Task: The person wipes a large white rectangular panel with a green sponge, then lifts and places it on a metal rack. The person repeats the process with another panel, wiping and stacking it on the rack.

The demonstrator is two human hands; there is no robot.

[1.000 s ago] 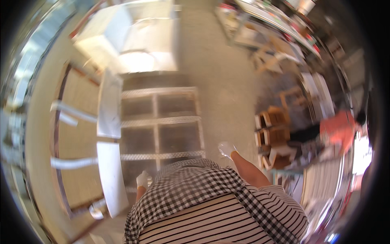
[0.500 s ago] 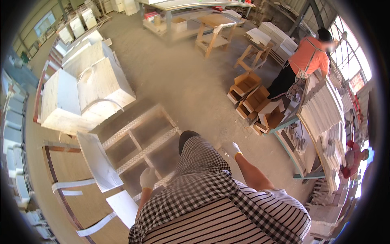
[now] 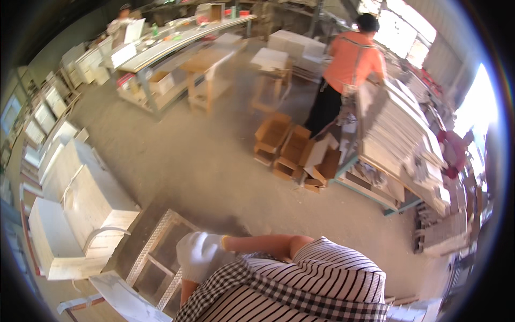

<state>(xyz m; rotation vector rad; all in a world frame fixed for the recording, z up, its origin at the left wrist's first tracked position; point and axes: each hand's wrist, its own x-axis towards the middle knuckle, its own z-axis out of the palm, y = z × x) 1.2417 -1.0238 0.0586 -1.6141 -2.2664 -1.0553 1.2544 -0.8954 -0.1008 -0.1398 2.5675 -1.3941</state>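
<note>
My hands, both in white gloves with yellowish cuffs, are together in front of my checked apron. My right hand [image 3: 208, 246] reaches across from the right and lies on or against my left hand [image 3: 194, 269]. Motion smears the fingers of both, so their grip is unclear, and no object shows between them. Just beyond and to the left is a low wooden frame [image 3: 161, 264] with crossbars, on the floor. A curved white panel [image 3: 126, 294] lies left of it, nearest to my left hand.
Large pale wooden boxes [image 3: 99, 214] stand at the left. Open cardboard boxes [image 3: 292, 150] sit ahead on the floor, beside a teal-legged bench [image 3: 370, 198] stacked with pale strips. A person in orange [image 3: 351, 61] stands there. Tables [image 3: 177, 43] and stools [image 3: 209, 64] stand farther back.
My right hand has moved left across my body and met my left hand. The view has swung right and up, bringing the far worktable and another person into sight.
</note>
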